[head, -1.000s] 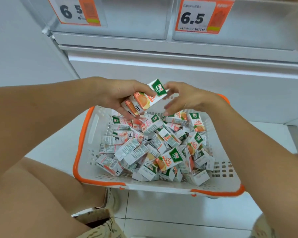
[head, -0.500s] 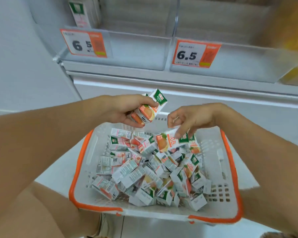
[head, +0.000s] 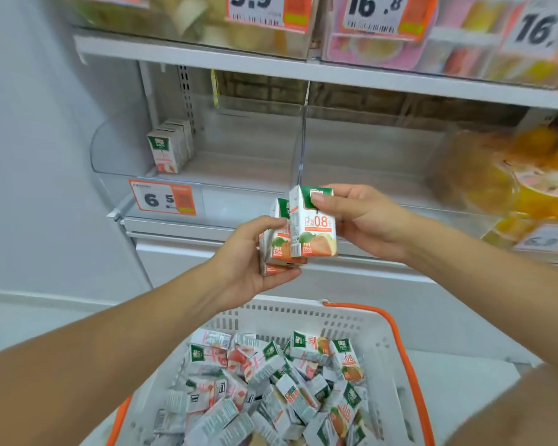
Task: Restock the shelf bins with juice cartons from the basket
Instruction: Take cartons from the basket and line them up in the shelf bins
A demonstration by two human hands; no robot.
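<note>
Orange juice carton [head: 313, 222] pinched upright in right hand [head: 364, 220], thumb on green top. Pressed vs. small stack of cartons [head: 276, 249] gripped in left hand [head: 248, 262], fingers curled round them. Both raised above basket [head: 397, 355], level w/ front lip of shelf bin [head: 239, 162]. Half a sec ago: hands low over basket, right one just lifting a carton off the pile; now lifted clear & brought together, view tipped up to shelf. Means pick done, batch being squared for placing. Bin nearly bare: only short row of cartons at back left [head: 169, 146], behind price tag [head: 163, 199]. Basket still heaped w/ loose cartons [head: 271, 381], so restock likely early, many trips left.
</note>
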